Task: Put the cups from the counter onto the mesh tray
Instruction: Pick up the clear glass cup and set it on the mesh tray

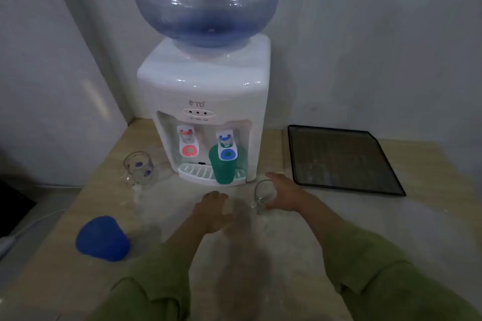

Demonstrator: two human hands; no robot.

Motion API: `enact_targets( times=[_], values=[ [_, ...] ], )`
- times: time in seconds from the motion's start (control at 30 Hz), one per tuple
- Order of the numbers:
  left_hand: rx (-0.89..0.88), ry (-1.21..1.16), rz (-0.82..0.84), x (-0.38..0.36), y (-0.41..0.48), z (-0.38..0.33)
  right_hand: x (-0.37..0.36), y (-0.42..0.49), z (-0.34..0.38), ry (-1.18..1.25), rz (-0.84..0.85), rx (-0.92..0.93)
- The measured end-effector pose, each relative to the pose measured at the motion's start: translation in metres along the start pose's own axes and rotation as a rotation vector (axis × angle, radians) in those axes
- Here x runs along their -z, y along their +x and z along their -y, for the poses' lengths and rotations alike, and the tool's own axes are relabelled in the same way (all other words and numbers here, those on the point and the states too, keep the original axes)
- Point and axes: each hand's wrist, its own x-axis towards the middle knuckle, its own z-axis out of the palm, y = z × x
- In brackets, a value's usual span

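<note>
A clear glass cup point(262, 194) stands on the counter in front of the dispenser, and my right hand point(287, 194) curls around its right side. My left hand point(212, 212) lies flat on the counter just left of that cup, fingers apart, holding nothing. A second clear glass mug with purple dots point(139, 168) stands at the left. Near the front left a blue plastic cup point(103, 238) lies upside down. On the dispenser's drip grate, under the blue tap, stands a green cup point(223, 167). The dark mesh tray point(344, 161) lies at the right, bare.
A white water dispenser point(206, 101) with a large blue bottle point(206, 0) stands against the wall in the middle. The beige counter point(287, 242) ends at the left, where a white cable point(31, 224) runs. A wall closes the back.
</note>
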Motion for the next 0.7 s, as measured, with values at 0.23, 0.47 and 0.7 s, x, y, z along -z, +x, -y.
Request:
enact_targets(
  times=[0.23, 0.47, 0.7],
  values=[
    [-0.05, 0.117, 0.04, -0.015, 0.007, 0.022, -0.016, 0.006, 0.001, 0.026, -0.004, -0.015],
    [-0.066, 0.155, 0.033, -0.025, 0.006, 0.034, -0.022, 0.006, -0.001, 0.048, -0.092, -0.002],
    [-0.209, -0.072, -0.062, -0.027, 0.005, 0.017, -0.016, -0.004, -0.009, 0.324, -0.182, -0.061]
  ],
)
